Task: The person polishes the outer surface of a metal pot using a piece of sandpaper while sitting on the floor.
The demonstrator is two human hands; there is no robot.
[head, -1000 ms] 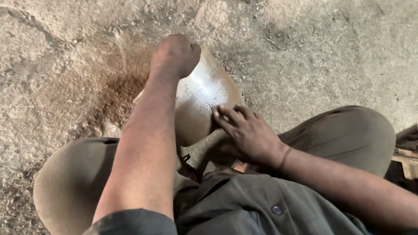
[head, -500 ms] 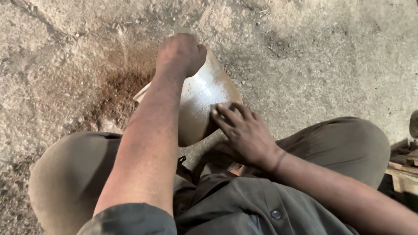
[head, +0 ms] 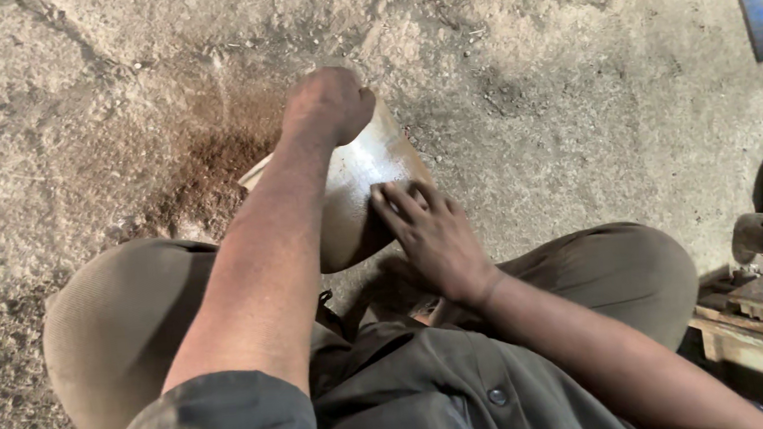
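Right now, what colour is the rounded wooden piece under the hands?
Pale tan, smooth and slightly shiny, the wooden piece shows best in the head view.

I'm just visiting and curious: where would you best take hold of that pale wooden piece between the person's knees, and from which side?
Probably the far end of the wooden piece, from above: it rises off the floor, where the left hand grips it. The right hand lies flat on its broad face, which offers no edge to grip.

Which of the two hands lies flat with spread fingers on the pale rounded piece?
The right hand: its fingers lie spread on the pale rounded piece. The left hand is closed at its far edge.
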